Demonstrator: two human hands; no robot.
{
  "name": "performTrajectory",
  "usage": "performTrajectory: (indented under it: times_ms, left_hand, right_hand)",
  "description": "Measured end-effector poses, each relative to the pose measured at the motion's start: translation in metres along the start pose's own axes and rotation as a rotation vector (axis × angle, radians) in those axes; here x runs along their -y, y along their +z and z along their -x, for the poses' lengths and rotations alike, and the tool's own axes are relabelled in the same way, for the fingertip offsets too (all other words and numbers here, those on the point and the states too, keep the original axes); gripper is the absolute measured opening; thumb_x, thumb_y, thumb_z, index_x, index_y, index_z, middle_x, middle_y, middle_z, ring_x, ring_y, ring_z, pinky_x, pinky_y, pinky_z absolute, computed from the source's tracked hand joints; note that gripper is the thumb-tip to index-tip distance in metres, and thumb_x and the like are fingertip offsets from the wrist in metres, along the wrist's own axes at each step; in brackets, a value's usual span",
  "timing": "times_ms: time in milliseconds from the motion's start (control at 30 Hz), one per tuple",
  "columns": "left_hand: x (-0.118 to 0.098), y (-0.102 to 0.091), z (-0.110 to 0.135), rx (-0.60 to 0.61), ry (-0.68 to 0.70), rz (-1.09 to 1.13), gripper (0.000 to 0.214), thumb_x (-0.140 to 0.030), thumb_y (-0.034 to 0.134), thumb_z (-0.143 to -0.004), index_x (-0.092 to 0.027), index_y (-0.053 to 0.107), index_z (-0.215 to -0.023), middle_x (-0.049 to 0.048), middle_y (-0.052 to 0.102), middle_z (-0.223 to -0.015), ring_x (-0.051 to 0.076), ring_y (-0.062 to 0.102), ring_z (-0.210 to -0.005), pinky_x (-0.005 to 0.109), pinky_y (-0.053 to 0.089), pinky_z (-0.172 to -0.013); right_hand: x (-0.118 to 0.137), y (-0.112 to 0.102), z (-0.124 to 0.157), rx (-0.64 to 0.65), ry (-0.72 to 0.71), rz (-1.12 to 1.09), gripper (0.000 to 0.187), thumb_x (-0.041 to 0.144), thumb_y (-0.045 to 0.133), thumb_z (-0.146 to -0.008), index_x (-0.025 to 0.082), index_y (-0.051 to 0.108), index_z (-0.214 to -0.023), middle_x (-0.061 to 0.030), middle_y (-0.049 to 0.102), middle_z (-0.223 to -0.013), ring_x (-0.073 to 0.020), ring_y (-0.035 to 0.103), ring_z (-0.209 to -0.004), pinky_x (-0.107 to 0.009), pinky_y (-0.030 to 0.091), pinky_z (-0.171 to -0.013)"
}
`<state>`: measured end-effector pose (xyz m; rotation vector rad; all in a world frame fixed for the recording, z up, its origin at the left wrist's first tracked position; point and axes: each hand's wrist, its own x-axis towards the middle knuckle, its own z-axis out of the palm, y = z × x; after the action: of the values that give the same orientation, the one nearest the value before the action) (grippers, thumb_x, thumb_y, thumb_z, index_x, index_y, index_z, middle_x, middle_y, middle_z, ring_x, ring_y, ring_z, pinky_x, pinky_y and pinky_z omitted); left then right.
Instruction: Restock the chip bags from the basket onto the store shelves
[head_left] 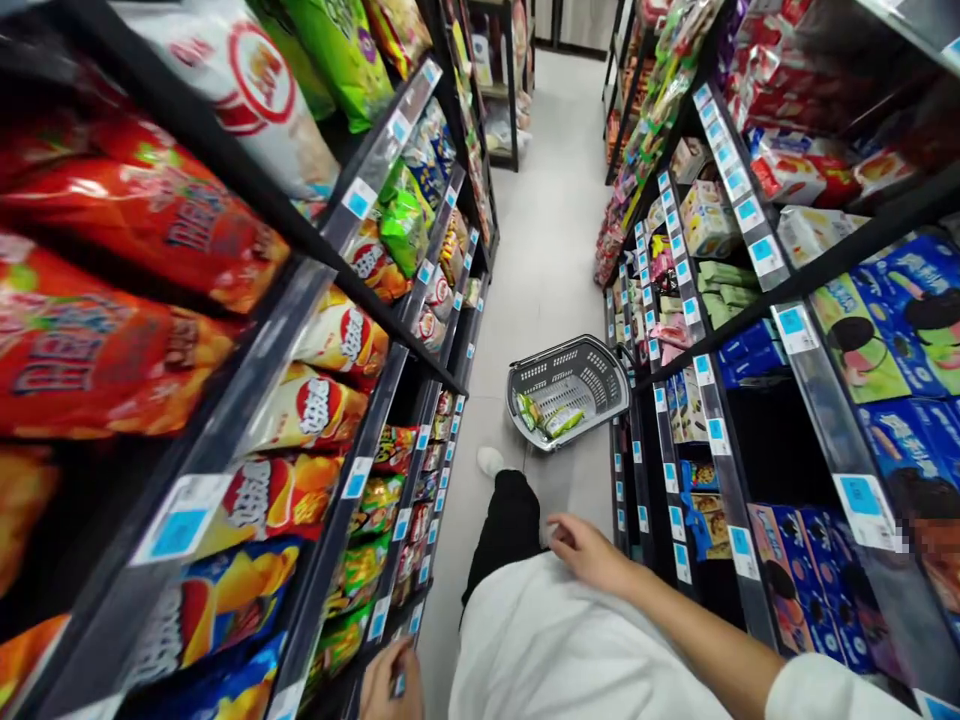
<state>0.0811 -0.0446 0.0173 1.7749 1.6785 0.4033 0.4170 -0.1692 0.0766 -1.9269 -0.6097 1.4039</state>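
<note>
A narrow shop aisle with a pale tiled floor (540, 250) runs away from the person, who is bending over in a white top (570, 650) and black trousers (506, 530). On the left stand black shelves (330, 400) packed with bags of crisps (112, 270); on the right, shelves (750, 420) hold blue boxes (900, 320) and other packets. A grey plastic basket (577, 350) sits tilted on the floor, just beside the right shelves and a little beyond the person's white shoe (490, 461). Two packets (544, 415), mostly green, lie inside it. The right hand (589, 555) hangs empty near the knee, its grip loosely apart. The left hand (390, 685) is at a low shelf edge, cut off at the bottom; its grip cannot be told.
</note>
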Motion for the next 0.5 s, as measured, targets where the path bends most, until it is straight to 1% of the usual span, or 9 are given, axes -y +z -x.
performTrajectory:
  times_ms: [67, 200, 267, 333, 433, 500]
  left_hand:
    - [-0.014, 0.024, -0.039, 0.142, -0.074, 0.031, 0.051, -0.064, 0.056, -0.071, -0.019, 0.070, -0.090, 0.0104, 0.071, -0.094, 0.029, 0.068, -0.087, 0.043, 0.056, -0.082]
    - [-0.067, 0.082, -0.124, 0.438, -0.212, 0.109, 0.060, -0.068, 0.058, -0.066, -0.016, 0.070, -0.093, 0.0146, 0.070, -0.101, 0.033, 0.068, -0.091, 0.048, 0.056, -0.086]
    - [-0.095, 0.115, -0.165, 0.554, -0.236, 0.137, 0.062, -0.069, 0.059, -0.064, -0.015, 0.069, -0.094, 0.0166, 0.071, -0.103, 0.035, 0.068, -0.095, 0.050, 0.055, -0.089]
    - [-0.118, 0.147, -0.202, 0.634, -0.235, 0.155, 0.062, -0.067, 0.060, -0.066, -0.015, 0.070, -0.097, 0.0168, 0.072, -0.105, 0.035, 0.068, -0.098, 0.050, 0.055, -0.092]
    - [-0.145, 0.192, -0.243, 0.725, -0.243, 0.158, 0.059, -0.064, 0.060, -0.072, -0.015, 0.071, -0.102, 0.0158, 0.072, -0.109, 0.031, 0.068, -0.098, 0.048, 0.054, -0.092]
    - [-0.158, 0.219, -0.259, 0.769, -0.262, 0.142, 0.060, -0.066, 0.060, -0.074, -0.015, 0.071, -0.104, 0.0152, 0.072, -0.109, 0.030, 0.068, -0.096, 0.046, 0.054, -0.091]
  right_hand:
    - [-0.004, -0.013, -0.018, -0.046, 0.043, 0.003, 0.033, 0.022, 0.054, -0.093, 0.020, 0.065, -0.124, -0.0001, 0.066, -0.087, -0.0162, 0.060, -0.077, -0.027, 0.046, -0.070]
    - [-0.011, -0.046, -0.064, -0.134, 0.148, 0.028, 0.033, 0.026, 0.051, -0.092, 0.018, 0.064, -0.121, -0.0013, 0.066, -0.086, -0.0189, 0.062, -0.078, -0.031, 0.048, -0.074]
    - [-0.016, -0.065, -0.093, -0.170, 0.202, 0.048, 0.031, 0.029, 0.050, -0.093, 0.019, 0.064, -0.118, -0.0012, 0.066, -0.084, -0.0202, 0.063, -0.077, -0.033, 0.049, -0.074]
    - [-0.023, -0.083, -0.126, -0.198, 0.247, 0.068, 0.029, 0.031, 0.051, -0.093, 0.019, 0.064, -0.116, -0.0013, 0.066, -0.084, -0.0213, 0.063, -0.077, -0.035, 0.050, -0.076]
    - [-0.041, -0.105, -0.186, -0.223, 0.300, 0.086, 0.027, 0.029, 0.052, -0.093, 0.018, 0.065, -0.114, -0.0034, 0.068, -0.089, -0.0228, 0.065, -0.084, -0.038, 0.050, -0.083]
    - [-0.061, -0.115, -0.230, -0.229, 0.334, 0.083, 0.024, 0.024, 0.054, -0.093, 0.017, 0.066, -0.113, -0.0048, 0.069, -0.093, -0.0231, 0.065, -0.090, -0.039, 0.049, -0.091]
